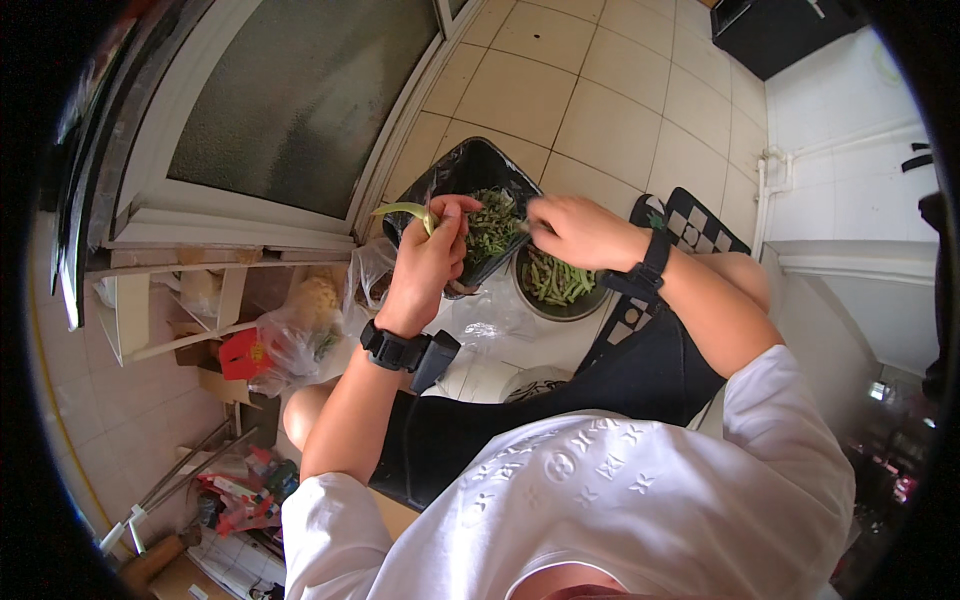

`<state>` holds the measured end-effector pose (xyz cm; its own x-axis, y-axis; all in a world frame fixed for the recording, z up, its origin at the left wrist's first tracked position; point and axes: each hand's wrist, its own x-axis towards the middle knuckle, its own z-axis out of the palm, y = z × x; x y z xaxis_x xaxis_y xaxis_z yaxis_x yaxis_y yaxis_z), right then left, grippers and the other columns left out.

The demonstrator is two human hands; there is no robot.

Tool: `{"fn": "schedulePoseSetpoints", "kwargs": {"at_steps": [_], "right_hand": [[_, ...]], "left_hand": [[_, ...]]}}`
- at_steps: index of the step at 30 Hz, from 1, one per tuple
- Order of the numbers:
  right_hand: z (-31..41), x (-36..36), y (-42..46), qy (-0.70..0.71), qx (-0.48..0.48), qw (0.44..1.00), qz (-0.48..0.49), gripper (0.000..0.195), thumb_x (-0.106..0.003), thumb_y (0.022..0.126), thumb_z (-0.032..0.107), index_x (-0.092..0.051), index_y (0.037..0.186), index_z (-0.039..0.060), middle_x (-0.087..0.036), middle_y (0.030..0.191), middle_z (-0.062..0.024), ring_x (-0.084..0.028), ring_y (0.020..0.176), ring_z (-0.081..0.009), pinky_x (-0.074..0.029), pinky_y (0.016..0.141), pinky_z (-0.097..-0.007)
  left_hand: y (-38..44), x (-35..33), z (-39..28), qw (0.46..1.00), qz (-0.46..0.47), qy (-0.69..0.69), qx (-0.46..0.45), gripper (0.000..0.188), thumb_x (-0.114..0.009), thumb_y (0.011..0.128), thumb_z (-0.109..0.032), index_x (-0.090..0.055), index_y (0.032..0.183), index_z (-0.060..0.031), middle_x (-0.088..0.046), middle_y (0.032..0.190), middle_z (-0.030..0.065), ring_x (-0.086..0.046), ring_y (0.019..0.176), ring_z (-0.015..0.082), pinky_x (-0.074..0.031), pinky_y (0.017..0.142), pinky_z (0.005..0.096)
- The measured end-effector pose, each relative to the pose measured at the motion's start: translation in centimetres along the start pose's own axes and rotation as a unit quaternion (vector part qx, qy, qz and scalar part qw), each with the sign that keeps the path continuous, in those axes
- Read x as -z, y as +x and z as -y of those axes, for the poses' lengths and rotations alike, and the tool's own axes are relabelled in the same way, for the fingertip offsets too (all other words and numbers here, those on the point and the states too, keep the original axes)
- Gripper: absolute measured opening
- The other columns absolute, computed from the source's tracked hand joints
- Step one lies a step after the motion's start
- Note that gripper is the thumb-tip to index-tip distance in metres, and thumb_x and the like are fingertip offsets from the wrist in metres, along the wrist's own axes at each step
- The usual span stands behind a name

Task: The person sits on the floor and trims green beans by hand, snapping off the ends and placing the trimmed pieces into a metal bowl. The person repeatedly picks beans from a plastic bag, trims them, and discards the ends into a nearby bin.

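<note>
My left hand [431, 262] holds a pale green bean pod [405, 208] between thumb and fingers, over the near left side of a bin [480, 150] lined with a black plastic bag. Green trimmings [491, 225] lie inside the bin. My right hand [574, 229], slightly blurred, is at the bin's right edge with its fingers curled; whether something is pinched in them cannot be made out. Below it, a round bowl [566, 313] contains short pieces of green bean [555, 281], partly covered by the hand.
Clear plastic bags [487, 311] lie on the floor near the bin and bowl. A framed glass door [307, 97] stands at the left, beside a white shelf [124, 322]. Patterned slippers [694, 225] are at the right, and a black box-shaped object [780, 30] stands at the upper right.
</note>
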<state>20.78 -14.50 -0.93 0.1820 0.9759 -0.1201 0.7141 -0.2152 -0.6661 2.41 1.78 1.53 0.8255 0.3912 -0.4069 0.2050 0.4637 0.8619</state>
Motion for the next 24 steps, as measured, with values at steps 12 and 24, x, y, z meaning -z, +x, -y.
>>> {"fn": "schedulePoseSetpoints", "kwargs": {"at_steps": [12,24], "right_hand": [[4.2,1.0,1.0,0.261,0.078,0.958,-0.085,0.033,-0.068,0.096,0.018,-0.063,0.127,0.0044,-0.069,0.1,-0.0133,-0.068,0.082,-0.0287,-0.054,0.07,-0.0368],[3.1,2.8,1.4,0.351,0.073,0.934,-0.012,0.021,-0.064,0.1,0.021,-0.065,0.094,0.0011,-0.056,0.073,-0.0011,-0.048,0.068,-0.0068,-0.042,0.062,-0.0277]], "left_hand": [[-0.1,-1.0,0.7,0.975,0.048,0.219,-0.002,0.017,-0.057,0.106,-0.022,-0.064,0.101,-0.0075,-0.045,0.068,-0.0105,-0.036,0.057,0.0013,-0.025,0.05,0.0225],[0.0,2.0,-0.6,0.993,0.108,0.02,0.03,0.034,-0.053,0.107,-0.04,-0.062,0.105,-0.0075,-0.04,0.074,-0.0075,-0.032,0.062,0.0053,-0.023,0.053,0.0223]]}}
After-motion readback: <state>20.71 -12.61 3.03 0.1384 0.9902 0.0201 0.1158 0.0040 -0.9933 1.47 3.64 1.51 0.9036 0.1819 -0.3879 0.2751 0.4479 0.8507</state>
